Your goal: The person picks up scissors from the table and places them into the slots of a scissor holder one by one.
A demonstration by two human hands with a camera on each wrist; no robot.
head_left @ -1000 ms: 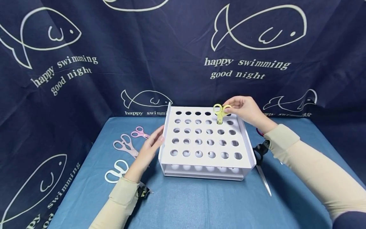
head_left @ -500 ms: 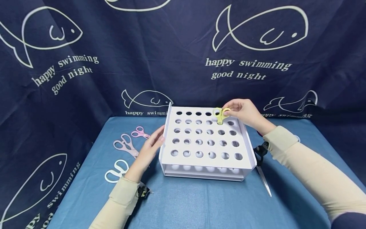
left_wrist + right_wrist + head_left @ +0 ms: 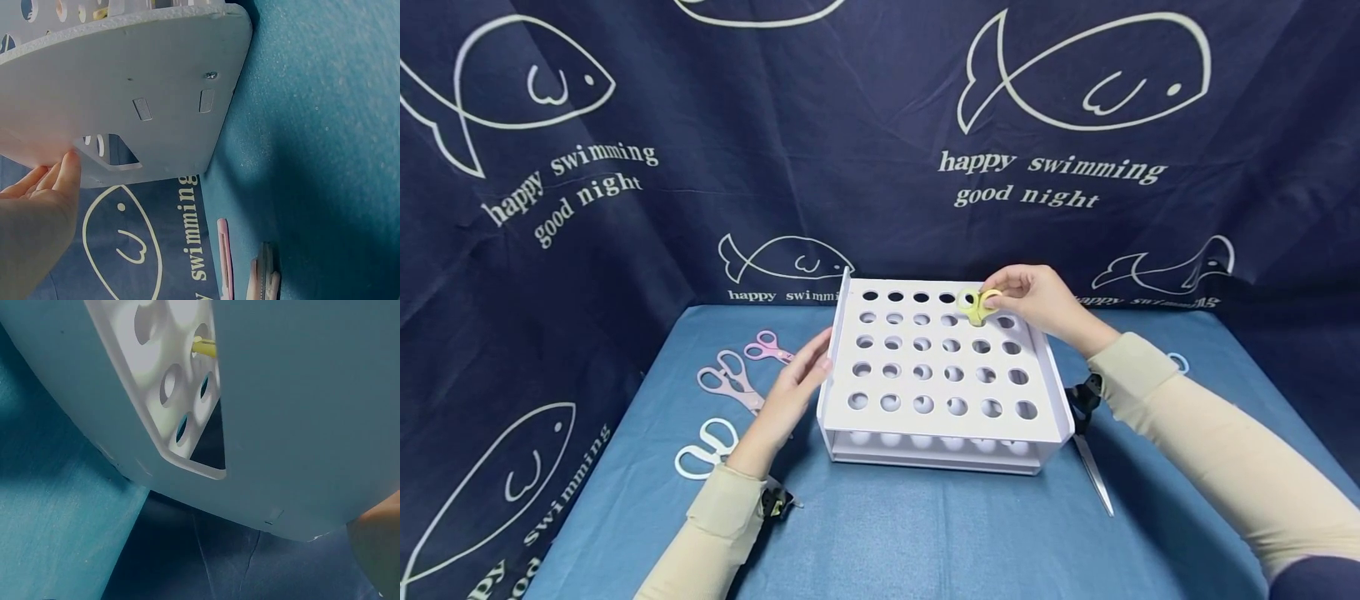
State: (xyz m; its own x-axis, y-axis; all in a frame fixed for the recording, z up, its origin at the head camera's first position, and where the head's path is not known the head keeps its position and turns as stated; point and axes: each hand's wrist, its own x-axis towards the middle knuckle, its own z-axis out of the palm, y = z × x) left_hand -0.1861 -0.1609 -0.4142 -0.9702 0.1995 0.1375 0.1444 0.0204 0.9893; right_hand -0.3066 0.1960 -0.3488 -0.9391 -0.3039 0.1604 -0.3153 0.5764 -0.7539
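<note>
A white rack with rows of round holes stands mid-table in the head view. My right hand pinches one handle loop of small yellow scissors at the rack's back right. Their blade end sits in a hole of the second row from the back. The right wrist view catches a yellow tip at a hole in the rack's lower tier, seen through the side cutout. Straight fingers of my left hand touch the rack's left side panel.
Left of the rack lie pink scissors, pale pink scissors and white-handled scissors, partly behind the left arm. Scissors with a long metal blade lie at right, near the right wrist. A light blue loop shows beyond the right sleeve.
My right hand has moved down, and the yellow scissors have sunk deeper into the same hole. The left hand and the rack have stayed put.
</note>
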